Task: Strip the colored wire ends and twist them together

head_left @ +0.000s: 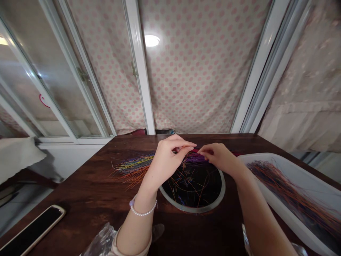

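Observation:
My left hand (172, 154) is above the far side of a round black tray with a grey rim (223, 190), thumb and forefinger pinched on a thin wire. Facing it, my right hand (218, 156) has its fingertips closed in a pinch close to a short red piece (196, 150) between the hands; what exactly they grip is too small to make out. Loose bits of wire (186, 181) lie scattered in the tray. Behind and left of my left hand spreads a bundle of coloured wires (138, 165), yellow, blue and orange. Purple wires (195, 159) show beneath the fingertips.
A white plastic bin (269, 156) at the right holds many orange and dark wires (293, 195). On the left of the brown table (87, 192) lies a phone (34, 229). Clear plastic (99, 241) sits by my left forearm. Windows with a dotted curtain (197, 71) stand behind.

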{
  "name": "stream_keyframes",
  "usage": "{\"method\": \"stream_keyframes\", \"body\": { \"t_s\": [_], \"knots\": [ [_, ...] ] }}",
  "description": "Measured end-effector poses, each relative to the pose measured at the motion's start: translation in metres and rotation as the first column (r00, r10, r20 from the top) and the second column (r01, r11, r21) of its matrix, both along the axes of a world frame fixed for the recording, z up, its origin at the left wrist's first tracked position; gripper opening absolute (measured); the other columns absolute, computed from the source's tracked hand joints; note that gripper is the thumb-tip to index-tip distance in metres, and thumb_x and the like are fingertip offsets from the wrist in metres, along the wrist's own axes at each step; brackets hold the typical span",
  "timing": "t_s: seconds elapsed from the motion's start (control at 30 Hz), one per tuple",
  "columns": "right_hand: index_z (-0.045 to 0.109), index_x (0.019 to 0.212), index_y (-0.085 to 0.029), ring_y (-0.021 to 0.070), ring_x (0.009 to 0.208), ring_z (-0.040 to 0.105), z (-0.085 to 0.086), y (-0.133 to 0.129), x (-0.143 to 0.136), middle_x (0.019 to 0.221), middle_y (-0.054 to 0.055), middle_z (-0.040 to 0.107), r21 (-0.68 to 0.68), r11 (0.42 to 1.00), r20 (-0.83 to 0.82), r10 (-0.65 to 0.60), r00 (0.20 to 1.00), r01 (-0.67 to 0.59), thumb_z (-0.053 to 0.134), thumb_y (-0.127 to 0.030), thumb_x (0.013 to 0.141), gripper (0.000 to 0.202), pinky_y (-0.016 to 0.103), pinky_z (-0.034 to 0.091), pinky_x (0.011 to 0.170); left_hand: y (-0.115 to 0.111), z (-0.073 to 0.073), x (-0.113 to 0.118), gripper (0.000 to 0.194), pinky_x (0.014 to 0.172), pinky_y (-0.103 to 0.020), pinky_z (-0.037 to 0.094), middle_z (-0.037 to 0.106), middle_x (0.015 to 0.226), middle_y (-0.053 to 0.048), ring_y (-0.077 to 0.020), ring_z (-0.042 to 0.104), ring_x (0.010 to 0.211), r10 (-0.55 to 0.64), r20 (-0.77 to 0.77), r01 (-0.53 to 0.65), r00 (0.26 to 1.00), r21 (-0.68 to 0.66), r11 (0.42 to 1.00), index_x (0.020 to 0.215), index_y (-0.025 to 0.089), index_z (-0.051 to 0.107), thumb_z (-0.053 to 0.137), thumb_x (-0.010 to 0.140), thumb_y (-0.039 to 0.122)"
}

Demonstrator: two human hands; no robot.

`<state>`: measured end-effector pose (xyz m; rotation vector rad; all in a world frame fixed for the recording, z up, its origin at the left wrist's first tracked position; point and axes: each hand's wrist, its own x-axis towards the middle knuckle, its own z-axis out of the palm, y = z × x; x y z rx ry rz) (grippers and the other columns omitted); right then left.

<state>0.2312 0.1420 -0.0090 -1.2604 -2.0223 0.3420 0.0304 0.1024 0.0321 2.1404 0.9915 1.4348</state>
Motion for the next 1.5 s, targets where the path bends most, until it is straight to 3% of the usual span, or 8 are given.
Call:
{"method": "stream_keyframes", "body": {
  "t_s": [0.1, 0.27, 0.43, 0.57, 0.77, 1.07, 1.2, 1.5],
  "knots": [
    [0.080, 0.084, -0.018, 0.0222, 0.071, 0.070, -0.005, 0.003, -0.006, 0.076, 0.008, 0.077, 0.012, 1.000, -0.038, 0.018, 0.999, -0.018, 0.062, -0.009, 0.078, 0.021, 0.036, 0.055, 0.076, 0.000, 0.000, 0.000, 0.013, 0.061, -0.025, 0.049, 0.074, 0.076, -0.003, -0.0123, 0.061, 0.065, 0.015, -0.021, -0.015, 1.000, -0.020, 1.000, 0.085, 0.019, 0.080, 0.068, 0.084, 0.014],
    [0.073, 0.113, -0.020, 0.0181, 0.095, 0.072, 0.016, -0.020, -0.022, 0.104, 0.006, 0.077, 0.083, 0.981, -0.199, 0.187, 0.962, -0.174, 0.055, -0.025, 0.094, 0.026, 0.033, 0.057, 0.088, -0.002, 0.000, 0.001, 0.016, 0.067, -0.026, 0.056, 0.078, 0.079, -0.005, -0.0143, 0.070, 0.071, -0.042, 0.099, 0.055, 0.994, -0.132, 0.990, 0.085, 0.016, 0.078, 0.063, 0.085, 0.013],
    [0.072, 0.103, -0.019, 0.0157, 0.077, 0.074, 0.027, -0.042, -0.034, 0.087, 0.005, 0.077, 0.074, 0.907, -0.564, 0.382, 0.733, -0.415, 0.058, -0.032, 0.095, 0.021, 0.028, 0.062, 0.070, -0.007, 0.002, 0.004, 0.020, 0.059, -0.023, 0.055, 0.075, 0.072, -0.004, -0.0120, 0.066, 0.062, -0.081, 0.152, 0.095, 0.985, -0.084, 0.992, 0.084, 0.017, 0.079, 0.060, 0.085, 0.011],
    [0.072, 0.097, -0.017, 0.0116, 0.062, 0.069, 0.028, -0.049, -0.038, 0.074, 0.001, 0.074, 0.071, 0.935, -0.614, 0.315, 0.724, -0.346, 0.070, -0.018, 0.082, 0.015, 0.018, 0.056, 0.051, -0.014, 0.006, 0.004, 0.019, 0.052, -0.019, 0.050, 0.073, 0.076, -0.003, -0.0076, 0.061, 0.053, -0.103, 0.149, 0.110, 0.983, -0.037, 0.993, 0.085, 0.016, 0.078, 0.060, 0.086, 0.011],
    [0.077, 0.092, -0.021, 0.0111, 0.059, 0.068, 0.032, -0.059, -0.040, 0.071, -0.002, 0.075, 0.213, 0.957, -0.571, 0.287, 0.769, -0.199, 0.067, -0.008, 0.078, 0.021, 0.020, 0.058, 0.056, -0.024, 0.009, 0.003, 0.017, 0.053, -0.017, 0.050, 0.073, 0.078, 0.000, -0.0055, 0.060, 0.054, -0.089, 0.097, 0.080, 0.991, 0.087, 0.993, 0.088, 0.017, 0.076, 0.062, 0.086, 0.008],
    [0.079, 0.086, -0.023, 0.0117, 0.056, 0.070, 0.035, -0.070, -0.035, 0.068, -0.002, 0.075, 0.261, 0.963, -0.596, 0.217, 0.773, -0.070, 0.071, -0.010, 0.078, 0.017, 0.019, 0.060, 0.055, -0.033, 0.011, 0.003, 0.011, 0.064, -0.018, 0.059, 0.074, 0.077, 0.003, -0.0082, 0.069, 0.063, -0.030, 0.222, 0.011, 0.975, 0.088, 0.996, 0.090, 0.019, 0.069, 0.068, 0.084, 0.009],
    [0.079, 0.088, -0.024, 0.0130, 0.057, 0.071, 0.035, -0.073, -0.031, 0.071, -0.001, 0.076, 0.261, 0.962, -0.610, 0.228, 0.759, -0.080, 0.073, -0.012, 0.078, 0.017, 0.021, 0.061, 0.056, -0.033, 0.011, 0.004, 0.010, 0.063, -0.019, 0.059, 0.073, 0.073, 0.003, -0.0092, 0.069, 0.062, 0.028, 0.227, -0.056, 0.973, 0.117, 0.992, 0.080, 0.019, 0.068, 0.069, 0.084, 0.010],
    [0.079, 0.089, -0.024, 0.0109, 0.062, 0.068, 0.042, -0.075, -0.023, 0.073, 0.000, 0.074, 0.219, 0.937, -0.602, 0.348, 0.718, -0.271, 0.071, -0.010, 0.080, 0.018, 0.020, 0.057, 0.060, -0.036, 0.014, 0.006, 0.015, 0.060, -0.017, 0.059, 0.075, 0.068, 0.005, -0.0088, 0.070, 0.060, 0.104, 0.256, -0.165, 0.961, 0.230, 0.959, 0.075, 0.021, 0.072, 0.071, 0.081, 0.007]
  ]
}}
